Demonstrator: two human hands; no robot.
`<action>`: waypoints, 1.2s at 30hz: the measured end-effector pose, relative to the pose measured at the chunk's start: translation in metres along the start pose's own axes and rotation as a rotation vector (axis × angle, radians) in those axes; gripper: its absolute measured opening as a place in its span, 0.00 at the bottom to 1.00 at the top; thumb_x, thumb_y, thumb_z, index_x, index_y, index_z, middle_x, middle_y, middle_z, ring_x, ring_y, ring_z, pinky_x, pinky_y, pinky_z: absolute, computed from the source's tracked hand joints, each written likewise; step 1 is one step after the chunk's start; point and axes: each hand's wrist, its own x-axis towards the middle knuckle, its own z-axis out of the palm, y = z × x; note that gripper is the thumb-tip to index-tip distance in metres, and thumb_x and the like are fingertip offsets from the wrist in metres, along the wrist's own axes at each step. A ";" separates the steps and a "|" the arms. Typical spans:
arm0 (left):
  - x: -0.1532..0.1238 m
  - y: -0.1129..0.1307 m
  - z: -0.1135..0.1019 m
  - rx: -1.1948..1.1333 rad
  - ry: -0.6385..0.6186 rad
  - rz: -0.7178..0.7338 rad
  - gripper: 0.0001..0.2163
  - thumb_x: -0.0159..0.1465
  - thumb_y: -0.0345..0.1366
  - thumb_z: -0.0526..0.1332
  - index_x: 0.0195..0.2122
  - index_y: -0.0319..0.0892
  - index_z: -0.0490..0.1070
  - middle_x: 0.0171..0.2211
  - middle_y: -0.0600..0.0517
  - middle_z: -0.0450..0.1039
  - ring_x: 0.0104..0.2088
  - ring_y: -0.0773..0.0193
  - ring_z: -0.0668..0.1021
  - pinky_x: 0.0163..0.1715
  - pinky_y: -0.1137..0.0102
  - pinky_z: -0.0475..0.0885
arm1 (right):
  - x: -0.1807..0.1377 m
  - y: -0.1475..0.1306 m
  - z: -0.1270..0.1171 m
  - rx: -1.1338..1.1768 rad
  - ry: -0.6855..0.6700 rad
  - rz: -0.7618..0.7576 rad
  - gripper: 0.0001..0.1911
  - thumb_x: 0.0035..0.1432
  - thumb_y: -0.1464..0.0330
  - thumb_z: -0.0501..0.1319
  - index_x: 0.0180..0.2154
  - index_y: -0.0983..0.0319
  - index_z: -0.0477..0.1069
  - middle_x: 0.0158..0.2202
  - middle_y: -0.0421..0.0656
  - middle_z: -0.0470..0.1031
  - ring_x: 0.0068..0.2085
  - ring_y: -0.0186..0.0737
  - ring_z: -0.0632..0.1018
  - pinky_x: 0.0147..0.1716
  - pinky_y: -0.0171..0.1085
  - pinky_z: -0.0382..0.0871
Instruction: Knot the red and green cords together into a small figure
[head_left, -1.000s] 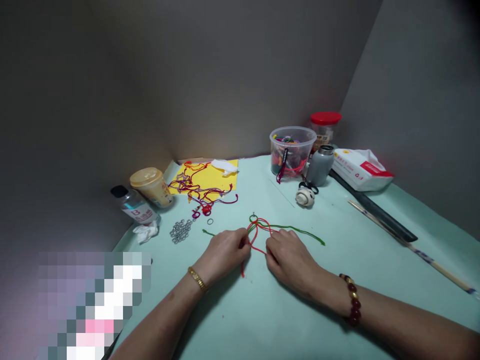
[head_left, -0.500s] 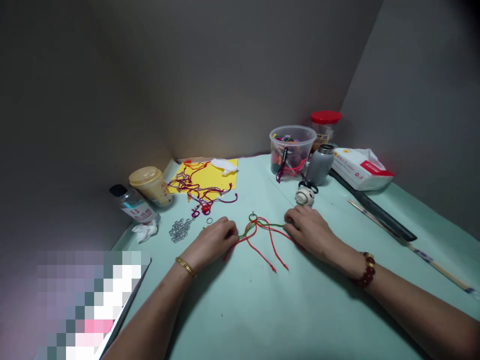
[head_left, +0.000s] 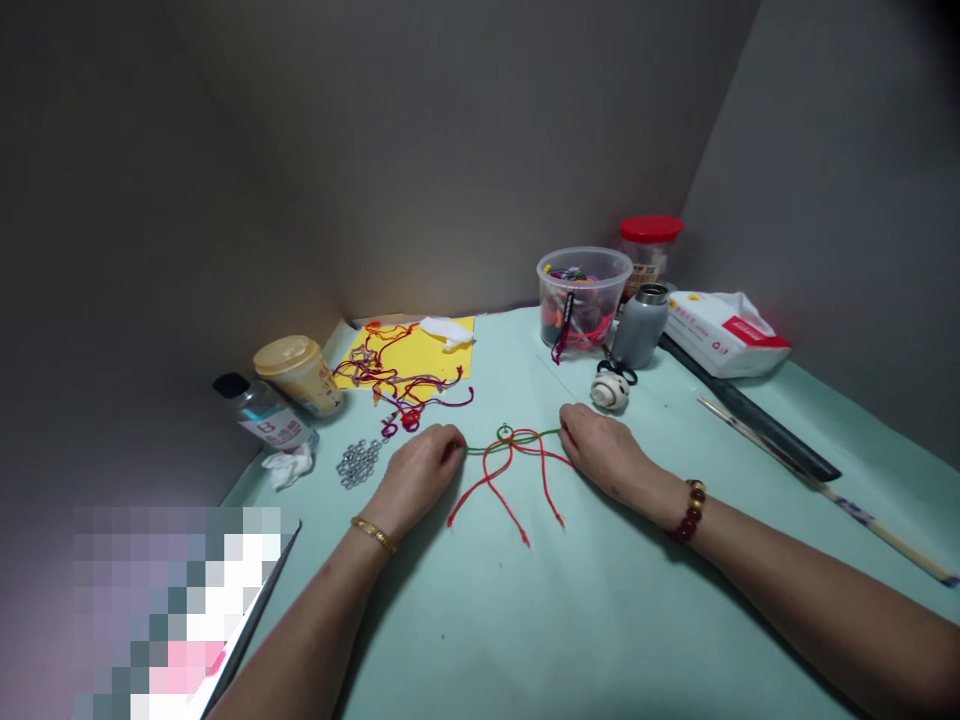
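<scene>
On the table (head_left: 480, 620), cords (head_left: 513, 446) lie between the left hand (head_left: 424, 465) and right hand (head_left: 604, 450). Left: cup (head_left: 306, 378), bottle (head_left: 271, 415) before it. Right rear, outward: tub (head_left: 551, 312), flask (head_left: 640, 332), pack (head_left: 720, 335); jar (head_left: 649, 240) behind flask.

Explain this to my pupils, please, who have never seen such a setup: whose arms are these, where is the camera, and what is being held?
There is no machine here: these are a person's own bare arms, seen by a camera worn on the head, looking forward and down. The left hand and right hand each grip green cord near the middle of the table. Red cords spread out between them. Farther back lie metal rings and yellow paper; a clear tub and grey bottle stand behind.
</scene>
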 end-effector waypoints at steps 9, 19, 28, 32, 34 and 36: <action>-0.019 0.040 -0.003 -0.078 -0.166 0.177 0.04 0.65 0.35 0.56 0.39 0.46 0.69 0.36 0.53 0.72 0.34 0.63 0.73 0.34 0.70 0.65 | -0.036 -0.006 -0.010 0.132 0.061 -0.118 0.06 0.64 0.68 0.54 0.35 0.61 0.66 0.34 0.44 0.71 0.38 0.43 0.70 0.36 0.38 0.60; -0.029 0.054 0.010 -0.059 -0.266 0.316 0.06 0.66 0.27 0.52 0.35 0.43 0.67 0.35 0.53 0.69 0.33 0.66 0.72 0.34 0.72 0.65 | -0.049 -0.017 -0.020 0.218 -0.113 -0.348 0.04 0.62 0.74 0.55 0.38 0.60 0.67 0.37 0.43 0.70 0.37 0.39 0.69 0.33 0.35 0.58; -0.032 0.054 0.011 0.001 -0.273 0.362 0.06 0.67 0.30 0.51 0.34 0.42 0.65 0.34 0.53 0.69 0.32 0.66 0.73 0.31 0.72 0.65 | -0.059 -0.037 0.007 0.300 -0.156 -0.527 0.09 0.61 0.80 0.52 0.34 0.62 0.65 0.34 0.42 0.70 0.33 0.37 0.66 0.34 0.36 0.59; -0.034 0.056 0.014 0.001 -0.271 0.360 0.06 0.68 0.32 0.52 0.34 0.41 0.65 0.34 0.52 0.70 0.32 0.64 0.74 0.32 0.71 0.66 | -0.059 -0.046 0.006 0.380 -0.162 -0.550 0.05 0.63 0.75 0.54 0.35 0.62 0.66 0.35 0.43 0.72 0.35 0.37 0.68 0.36 0.37 0.62; -0.034 0.057 0.014 -0.016 -0.269 0.346 0.06 0.67 0.32 0.53 0.33 0.41 0.66 0.33 0.52 0.71 0.33 0.64 0.74 0.32 0.71 0.66 | -0.060 -0.050 0.004 0.387 -0.145 -0.546 0.04 0.63 0.73 0.55 0.35 0.62 0.67 0.35 0.44 0.73 0.35 0.38 0.69 0.37 0.38 0.63; -0.033 0.057 0.013 -0.052 -0.267 0.333 0.05 0.66 0.32 0.54 0.33 0.42 0.66 0.33 0.52 0.71 0.33 0.64 0.74 0.32 0.71 0.65 | -0.062 -0.051 0.004 0.396 -0.113 -0.541 0.04 0.64 0.72 0.55 0.35 0.63 0.67 0.35 0.45 0.73 0.36 0.39 0.70 0.37 0.38 0.64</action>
